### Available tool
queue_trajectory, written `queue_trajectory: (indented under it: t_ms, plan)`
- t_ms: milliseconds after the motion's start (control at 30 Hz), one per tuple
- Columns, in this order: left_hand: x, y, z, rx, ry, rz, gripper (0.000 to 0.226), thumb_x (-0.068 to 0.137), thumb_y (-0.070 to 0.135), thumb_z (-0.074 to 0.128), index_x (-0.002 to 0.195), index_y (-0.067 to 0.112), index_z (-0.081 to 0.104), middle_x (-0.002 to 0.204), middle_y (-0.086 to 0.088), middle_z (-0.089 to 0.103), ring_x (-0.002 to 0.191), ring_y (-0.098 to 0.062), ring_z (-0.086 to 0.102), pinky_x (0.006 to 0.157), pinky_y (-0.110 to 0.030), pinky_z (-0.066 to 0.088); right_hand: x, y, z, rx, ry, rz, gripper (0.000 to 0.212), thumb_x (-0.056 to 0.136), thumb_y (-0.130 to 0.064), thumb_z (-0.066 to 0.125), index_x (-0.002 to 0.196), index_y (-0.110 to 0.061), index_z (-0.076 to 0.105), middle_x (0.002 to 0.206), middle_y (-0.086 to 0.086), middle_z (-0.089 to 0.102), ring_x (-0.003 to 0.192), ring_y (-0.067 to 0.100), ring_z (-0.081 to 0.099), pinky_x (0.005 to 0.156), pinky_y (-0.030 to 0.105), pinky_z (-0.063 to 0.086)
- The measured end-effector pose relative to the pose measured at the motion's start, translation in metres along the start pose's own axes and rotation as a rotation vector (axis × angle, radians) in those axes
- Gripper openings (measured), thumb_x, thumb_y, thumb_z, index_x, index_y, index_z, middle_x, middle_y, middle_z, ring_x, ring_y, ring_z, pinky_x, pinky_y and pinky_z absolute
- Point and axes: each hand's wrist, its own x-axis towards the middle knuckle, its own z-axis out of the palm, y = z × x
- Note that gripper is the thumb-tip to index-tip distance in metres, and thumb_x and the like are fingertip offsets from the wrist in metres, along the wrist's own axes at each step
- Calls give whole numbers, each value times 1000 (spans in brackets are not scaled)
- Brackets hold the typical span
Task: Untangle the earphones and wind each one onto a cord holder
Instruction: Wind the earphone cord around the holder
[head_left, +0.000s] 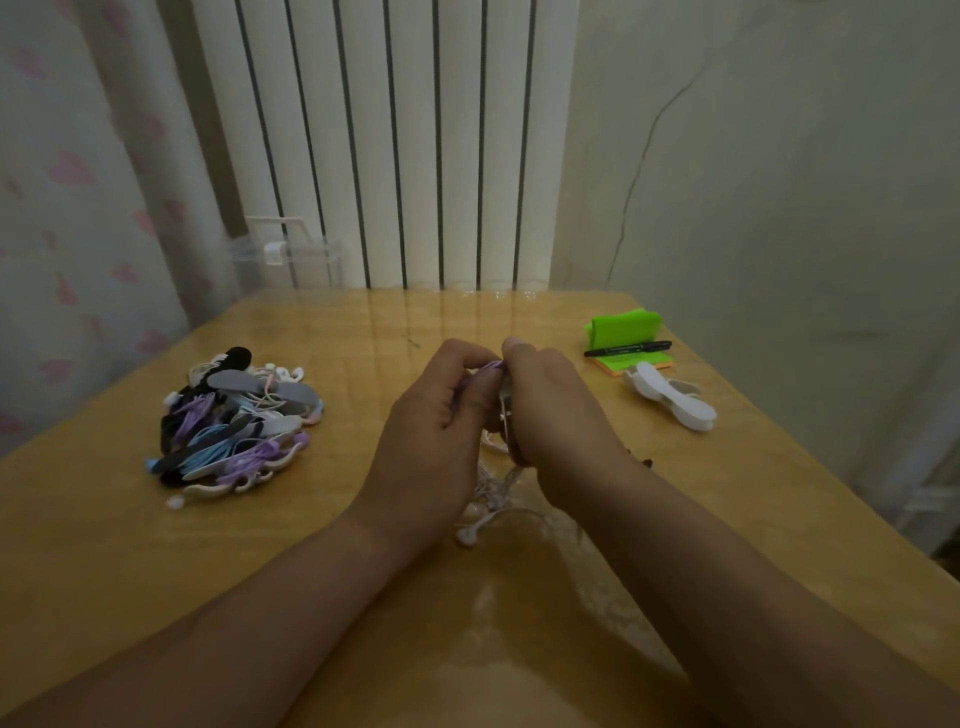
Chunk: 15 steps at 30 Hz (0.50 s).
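Observation:
Both hands meet above the middle of the table. My left hand (434, 415) curls round a purple earphone cord that shows between its fingers. Against it, my right hand (550, 410) pinches the same bundle, and a grey cord holder edge (505, 402) peeks out between the two hands. Loose white and pale pink cords (493, 493) hang below the hands onto the table, ending in a white earbud (466, 536). What lies inside my palms is hidden.
A heap of wound earphones on holders (239, 426), black, grey, purple and blue, lies at the left. At the right are white cord holders (670, 397), orange sticky notes (636, 362) with a black marker (627, 348) and a green stand (623, 327). A clear box (288, 260) stands behind the wooden table (363, 571).

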Motion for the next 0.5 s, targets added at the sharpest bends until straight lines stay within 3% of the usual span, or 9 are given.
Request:
queue_trajectory:
  t_ms: [67,200,267,333,433,500]
  plan:
    - [-1,3,-1,-25,-52,-31,18,111,32,46,113,22,60,91,4,66,85,-16,65,74,-39,54,-1,-1,3,159,-31,128,36,107,-44,39,110,-15,60,84,8,63,71,23,57,66,38,45]
    - [-1,4,-9,-54,-247,-95,33,98,49,55,125,31,54,109,11,67,100,-7,67,79,-21,55,-1,0,-4,412,-126,288,36,106,-39,46,107,-10,68,82,12,72,72,23,67,67,37,52]
    - [1,2,-13,29,-291,-80,38,95,51,60,127,35,51,111,18,66,103,-4,66,80,-17,53,1,0,-11,526,-197,321,37,107,-34,46,111,-4,68,86,15,74,76,24,70,73,38,58]
    - [4,0,-16,16,-273,-82,35,98,52,58,126,33,53,111,17,66,102,-6,67,80,-20,54,2,0,-19,590,-297,320,40,108,-28,42,119,3,65,95,22,75,76,26,70,66,35,54]
    - [8,-3,-23,-180,-150,-168,43,100,58,53,124,23,61,113,2,72,103,-19,69,86,-33,59,8,2,-24,453,-294,271,31,104,-18,41,109,1,65,82,14,70,62,20,62,54,29,45]
    - [11,-1,-26,-408,-109,-274,53,100,55,47,125,12,63,115,-6,75,105,-25,71,84,-31,59,11,4,-28,115,-248,104,21,102,-18,50,114,-9,65,95,4,69,77,15,64,67,30,52]
